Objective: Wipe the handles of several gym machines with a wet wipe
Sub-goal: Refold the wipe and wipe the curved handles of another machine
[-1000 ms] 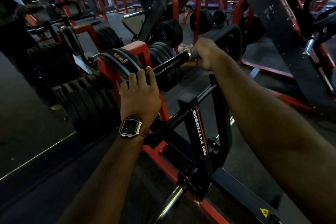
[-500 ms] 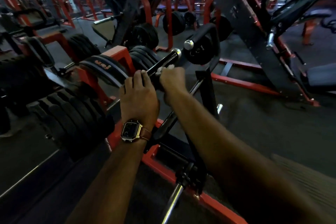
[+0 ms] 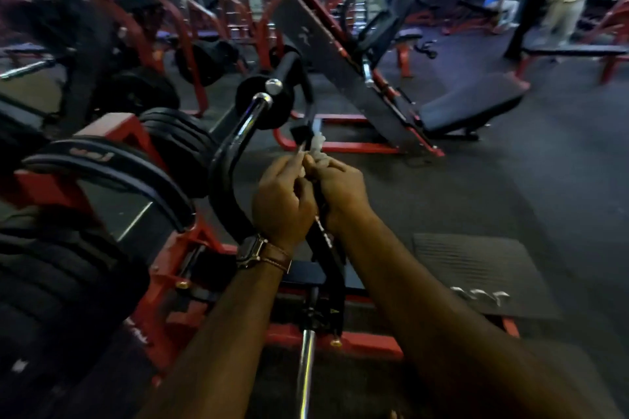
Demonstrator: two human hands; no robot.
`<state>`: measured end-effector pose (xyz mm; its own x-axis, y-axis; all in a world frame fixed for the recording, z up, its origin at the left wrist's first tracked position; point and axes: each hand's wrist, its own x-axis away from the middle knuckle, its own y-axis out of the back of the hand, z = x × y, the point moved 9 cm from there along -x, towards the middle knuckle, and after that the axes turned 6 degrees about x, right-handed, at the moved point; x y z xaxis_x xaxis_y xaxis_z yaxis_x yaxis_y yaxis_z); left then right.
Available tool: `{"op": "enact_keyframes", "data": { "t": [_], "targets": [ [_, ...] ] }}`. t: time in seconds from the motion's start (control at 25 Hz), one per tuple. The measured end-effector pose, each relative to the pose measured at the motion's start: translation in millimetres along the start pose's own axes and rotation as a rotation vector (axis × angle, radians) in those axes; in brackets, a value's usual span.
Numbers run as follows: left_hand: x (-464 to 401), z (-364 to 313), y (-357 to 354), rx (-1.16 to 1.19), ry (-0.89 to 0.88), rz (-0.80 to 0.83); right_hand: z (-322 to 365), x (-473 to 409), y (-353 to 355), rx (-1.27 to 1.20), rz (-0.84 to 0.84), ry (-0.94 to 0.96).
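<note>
Both hands have come off the black handle (image 3: 238, 143) since half a second ago and now meet just right of it, the left hand (image 3: 280, 201) and right hand (image 3: 340, 192) pinching the white wipe (image 3: 316, 146) between curled fingers. Refolding it to a fresh, damp face would serve before the next handle. The dark rubber floor (image 3: 510, 187) runs between red-framed machines (image 3: 340, 146), with people standing far right.

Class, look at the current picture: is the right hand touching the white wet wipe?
Touching. The head view shows the right hand with its fingers curled round the crumpled wet wipe, which sticks up from between the fingertips with no gap.
</note>
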<state>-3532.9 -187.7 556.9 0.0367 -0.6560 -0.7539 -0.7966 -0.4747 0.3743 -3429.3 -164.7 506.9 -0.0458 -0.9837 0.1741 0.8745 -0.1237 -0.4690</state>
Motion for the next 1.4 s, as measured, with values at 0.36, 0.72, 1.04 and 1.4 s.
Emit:
{"op": "enact_keyframes", "data": {
  "t": [0.36, 0.72, 1.04, 1.4],
  "targets": [
    [72, -142, -150, 0.734, 0.302, 0.341, 82, 144, 221, -0.018, -0.525, 0.339],
    [218, -442, -296, 1.100, 0.306, 0.809, 176, 377, 477, 0.038, -0.933, 0.527],
    [374, -687, -428, 1.216, 0.347, 1.012, 252, 556, 724, 0.087, -1.136, 0.531],
    [413, -769, -606, 1.226, 0.649, 0.990, 312, 526, 921, 0.049, -1.061, 0.472]
  ]
}}
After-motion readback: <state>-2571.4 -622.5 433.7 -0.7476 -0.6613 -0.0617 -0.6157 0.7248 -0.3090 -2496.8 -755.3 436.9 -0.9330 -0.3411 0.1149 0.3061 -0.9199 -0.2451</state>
